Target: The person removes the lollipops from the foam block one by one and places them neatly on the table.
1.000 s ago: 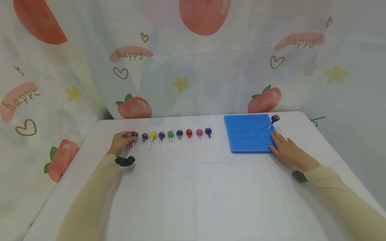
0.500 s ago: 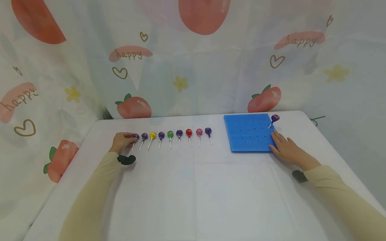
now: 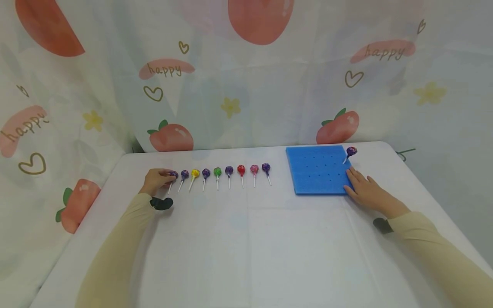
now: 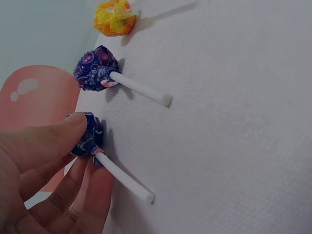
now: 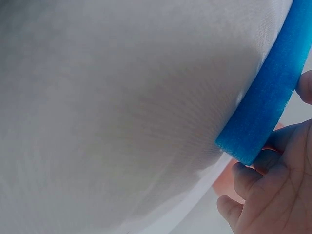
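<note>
At the left end of a row of lollipops, my left hand (image 3: pixel 155 180) pinches a purple-wrapped lollipop (image 4: pixel 93 139) by its head, thumb on one side and fingers on the other. Its white stick points toward the near side of the table. Beside it lies another purple lollipop (image 4: pixel 97 68), then a yellow one (image 4: pixel 115 18). My right hand (image 3: pixel 365 190) rests with straight fingers along the right edge of a blue foam board (image 3: pixel 308 185) dotted with small holes. One purple and red lollipop (image 3: pixel 351 151) stands tilted at the board's far right corner.
The row continues rightward with a green lollipop (image 3: pixel 217 171), a red one (image 3: pixel 241 169), a pink one (image 3: pixel 254 169) and more purple ones. All lie on a white-covered table (image 3: pixel 246 248). A printed curtain (image 3: pixel 254 94) hangs behind the far edge.
My left hand has shifted slightly right and nearer, and the lollipop in its fingers has moved a little with it. My right hand and the board stay in place.
</note>
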A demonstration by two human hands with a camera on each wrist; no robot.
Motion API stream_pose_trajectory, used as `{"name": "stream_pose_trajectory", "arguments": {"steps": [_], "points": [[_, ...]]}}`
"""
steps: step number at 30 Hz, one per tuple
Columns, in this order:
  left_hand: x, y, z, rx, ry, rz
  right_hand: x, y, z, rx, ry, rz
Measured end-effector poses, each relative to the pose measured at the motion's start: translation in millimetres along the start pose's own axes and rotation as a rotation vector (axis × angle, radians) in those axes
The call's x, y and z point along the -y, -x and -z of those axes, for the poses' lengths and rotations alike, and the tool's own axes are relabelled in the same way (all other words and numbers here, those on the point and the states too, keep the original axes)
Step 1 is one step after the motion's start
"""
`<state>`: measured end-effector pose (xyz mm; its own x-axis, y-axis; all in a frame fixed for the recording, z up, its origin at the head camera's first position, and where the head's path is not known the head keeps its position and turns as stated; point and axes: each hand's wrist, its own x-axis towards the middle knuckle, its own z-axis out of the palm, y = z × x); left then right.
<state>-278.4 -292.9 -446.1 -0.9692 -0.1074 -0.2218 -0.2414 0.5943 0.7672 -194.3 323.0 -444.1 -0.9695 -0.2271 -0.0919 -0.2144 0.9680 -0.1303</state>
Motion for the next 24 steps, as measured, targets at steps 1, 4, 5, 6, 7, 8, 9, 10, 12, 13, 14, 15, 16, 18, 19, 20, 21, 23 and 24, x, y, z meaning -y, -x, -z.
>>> {"name": "stream_pose_trajectory", "arguments": {"steps": [1, 4, 5, 6, 7, 8, 9, 10, 12, 13, 14, 15, 16, 18, 19, 20, 21, 23, 24], "points": [[-0.2, 0.8, 0.6, 0.005, 0.000, -0.002, 0, -0.1, 0, 0.000, 0.000, -0.001], [0.2, 2.7, 3.3, 0.018, -0.001, -0.005, 1, -0.2, 0, 0.001, 0.003, -0.002], [0.5, 3.2, 4.4, 0.024, 0.003, -0.011, 1, -0.1, 1, 0.001, 0.003, -0.002], [1.0, 3.6, 5.6, 0.030, 0.008, -0.015, 2, 0.1, 1, 0.001, 0.001, -0.001], [1.4, 4.1, 6.8, 0.036, 0.018, -0.019, 2, 0.3, 1, 0.002, -0.001, -0.001], [2.0, 4.4, 8.0, 0.042, 0.030, -0.019, 2, 0.6, 1, 0.003, -0.004, -0.001], [2.8, 4.3, 9.2, 0.047, 0.043, -0.018, 2, 0.9, 2, 0.004, -0.006, -0.001], [3.6, 4.3, 10.3, 0.052, 0.060, -0.016, 3, 1.0, 2, 0.005, -0.009, 0.000], [5.6, 4.0, 12.9, 0.066, 0.099, -0.007, 3, 1.8, 3, 0.006, -0.013, 0.001], [6.6, 4.0, 14.1, 0.074, 0.121, -0.004, 4, 2.1, 3, 0.007, -0.015, 0.000], [7.9, 4.0, 15.2, 0.082, 0.148, -0.001, 4, 2.4, 3, 0.007, -0.015, 0.000], [9.2, 4.1, 16.5, 0.092, 0.176, -0.006, 4, 2.8, 3, 0.008, -0.018, 0.000], [10.3, 4.8, 17.6, 0.108, 0.204, -0.012, 5, 3.0, 4, 0.009, -0.021, -0.001], [12.6, 6.1, 19.7, 0.133, 0.264, -0.024, 5, 3.5, 4, 0.010, -0.023, -0.002], [13.7, 6.9, 20.5, 0.142, 0.288, -0.025, 6, 3.6, 4, 0.011, -0.023, -0.003], [14.5, 7.9, 21.3, 0.152, 0.308, -0.030, 6, 3.6, 4, 0.011, -0.024, -0.004], [15.3, 8.8, 21.8, 0.157, 0.324, -0.029, 6, 3.6, 4, 0.010, -0.027, -0.004], [16.5, 9.6, 22.7, 0.153, 0.345, -0.015, 6, 3.5, 4, 0.009, -0.025, -0.004], [16.5, 10.3, 23.1, 0.148, 0.348, -0.009, 6, 3.4, 4, 0.008, -0.025, -0.004]]}}
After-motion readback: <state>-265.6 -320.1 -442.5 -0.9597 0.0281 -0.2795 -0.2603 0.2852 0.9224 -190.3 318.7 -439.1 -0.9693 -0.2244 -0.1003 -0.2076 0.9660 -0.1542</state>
